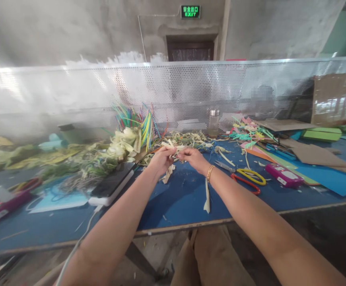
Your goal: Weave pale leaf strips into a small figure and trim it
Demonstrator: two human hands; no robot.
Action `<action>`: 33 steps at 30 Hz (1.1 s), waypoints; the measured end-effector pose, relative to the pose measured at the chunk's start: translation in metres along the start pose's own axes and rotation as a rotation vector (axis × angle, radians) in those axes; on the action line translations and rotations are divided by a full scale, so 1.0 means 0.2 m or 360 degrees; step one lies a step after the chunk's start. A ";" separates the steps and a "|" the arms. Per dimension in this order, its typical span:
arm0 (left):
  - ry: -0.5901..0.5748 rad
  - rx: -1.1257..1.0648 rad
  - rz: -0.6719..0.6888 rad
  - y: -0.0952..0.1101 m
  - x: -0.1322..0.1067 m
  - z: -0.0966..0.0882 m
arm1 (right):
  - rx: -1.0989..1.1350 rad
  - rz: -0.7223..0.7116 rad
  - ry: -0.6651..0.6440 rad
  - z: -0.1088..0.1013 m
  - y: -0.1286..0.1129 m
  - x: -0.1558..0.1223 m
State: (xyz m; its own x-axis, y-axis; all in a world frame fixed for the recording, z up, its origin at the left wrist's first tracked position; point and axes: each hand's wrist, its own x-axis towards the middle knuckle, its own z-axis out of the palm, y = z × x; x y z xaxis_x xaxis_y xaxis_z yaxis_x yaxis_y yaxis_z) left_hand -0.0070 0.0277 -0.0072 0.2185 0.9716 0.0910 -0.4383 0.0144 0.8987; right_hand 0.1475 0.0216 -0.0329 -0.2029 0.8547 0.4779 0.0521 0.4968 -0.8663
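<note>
My left hand (162,159) and my right hand (193,158) meet above the middle of the blue table (179,206). Both have their fingertips pinched on a bunch of pale cream strips (170,143); the strips' exact material is hard to tell. My fingers partly cover the bunch. Just below my left hand dangles or lies another pale piece (168,174). A gold-coloured bracelet (210,173) circles my right wrist. To the right of that wrist lie scissors (252,176) with yellow and red handle loops. One loose pale strip (207,198) lies near the front edge.
A phone (113,183) on a white, cabled block lies left, beside a heap of greenish strips (80,163). Behind stand colourful pipe-cleaner-like stems (144,125) and a glass bottle (214,124). Rightward are a purple device (284,175), coloured sheets and cardboard (319,153). A perforated metal screen (191,87) borders the back.
</note>
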 end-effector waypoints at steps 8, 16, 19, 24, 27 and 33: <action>0.0086 0.0035 -0.0157 0.00 0.03 -0.03 | 0.0036 0.0113 -0.0017 0.00 0.00 0.00; 0.0118 0.0121 -0.0354 0.00 0.03 -0.03 | 0.0091 0.0019 0.0110 -0.03 -0.05 -0.01; 0.0085 0.0178 -0.0381 0.00 0.02 -0.03 | -0.0017 -0.0060 0.0174 -0.03 -0.05 0.00; -0.0060 0.0251 -0.0401 0.02 0.00 -0.03 | -0.0031 -0.0045 0.0200 -0.03 -0.05 0.00; -0.0135 0.0270 -0.0372 0.04 -0.01 -0.04 | 0.0011 -0.0023 0.0101 -0.02 -0.05 0.00; -0.0110 0.0213 -0.0162 0.01 0.00 -0.03 | 0.0209 0.0108 0.0289 -0.02 -0.04 0.01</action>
State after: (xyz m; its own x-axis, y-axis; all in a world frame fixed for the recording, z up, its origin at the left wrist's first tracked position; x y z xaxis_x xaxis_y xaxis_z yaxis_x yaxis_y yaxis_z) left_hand -0.0141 0.0290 -0.0076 0.3171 0.9481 0.0219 -0.2922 0.0757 0.9534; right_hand 0.1503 0.0202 -0.0253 -0.0236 0.9045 0.4258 -0.0705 0.4234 -0.9032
